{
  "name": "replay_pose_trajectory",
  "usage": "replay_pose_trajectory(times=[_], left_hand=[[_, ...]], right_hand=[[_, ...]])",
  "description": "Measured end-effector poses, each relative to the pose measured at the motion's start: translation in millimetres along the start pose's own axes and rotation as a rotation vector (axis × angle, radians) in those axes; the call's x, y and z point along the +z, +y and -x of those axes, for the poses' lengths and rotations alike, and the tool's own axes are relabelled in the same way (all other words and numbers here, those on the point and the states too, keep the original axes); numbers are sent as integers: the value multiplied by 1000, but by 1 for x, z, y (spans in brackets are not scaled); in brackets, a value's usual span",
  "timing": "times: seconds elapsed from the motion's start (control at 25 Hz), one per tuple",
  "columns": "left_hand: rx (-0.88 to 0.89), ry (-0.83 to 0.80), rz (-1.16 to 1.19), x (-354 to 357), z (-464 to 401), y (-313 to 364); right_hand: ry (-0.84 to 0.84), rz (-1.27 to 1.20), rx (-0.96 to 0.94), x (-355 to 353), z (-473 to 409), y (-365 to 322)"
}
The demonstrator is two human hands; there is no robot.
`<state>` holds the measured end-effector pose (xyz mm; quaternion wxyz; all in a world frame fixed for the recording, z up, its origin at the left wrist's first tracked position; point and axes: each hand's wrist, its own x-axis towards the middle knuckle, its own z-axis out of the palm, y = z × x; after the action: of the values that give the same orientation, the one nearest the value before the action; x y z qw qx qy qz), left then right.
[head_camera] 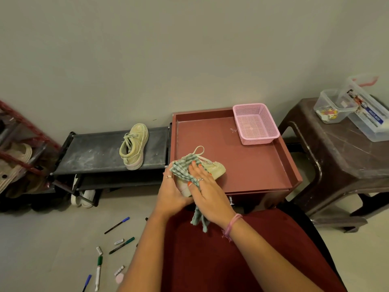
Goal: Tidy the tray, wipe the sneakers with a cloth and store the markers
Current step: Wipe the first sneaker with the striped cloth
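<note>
A: Hands?
B: Centre frame. Left hand [171, 193] cupped under pale sneaker [214, 169]; right hand [207, 191] flat, fingers straight, pressing checked cloth [185, 170] onto it, above red tray [242, 157].
A: Elsewhere?
B: Second sneaker [134, 146] left of centre on black rack [94, 152]. Markers [116, 225] scattered lower left on floor.

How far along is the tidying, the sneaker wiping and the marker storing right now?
About midway. The tray looks mostly tidied, holding only the pink basket and the sneaker being wiped. In hand: the left hand holds that sneaker while the right hand presses the cloth on it. The other sneaker sits on the shoe rack. Left: the markers lie scattered on the floor.
</note>
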<state>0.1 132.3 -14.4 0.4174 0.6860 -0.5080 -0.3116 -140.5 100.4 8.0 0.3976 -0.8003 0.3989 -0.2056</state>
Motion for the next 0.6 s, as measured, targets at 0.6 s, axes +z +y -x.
replay_pose_trajectory(times=[0.6], left_hand=[[57, 48, 3, 28, -3, 3]], right_hand=[[88, -107, 149, -14, -34, 25]])
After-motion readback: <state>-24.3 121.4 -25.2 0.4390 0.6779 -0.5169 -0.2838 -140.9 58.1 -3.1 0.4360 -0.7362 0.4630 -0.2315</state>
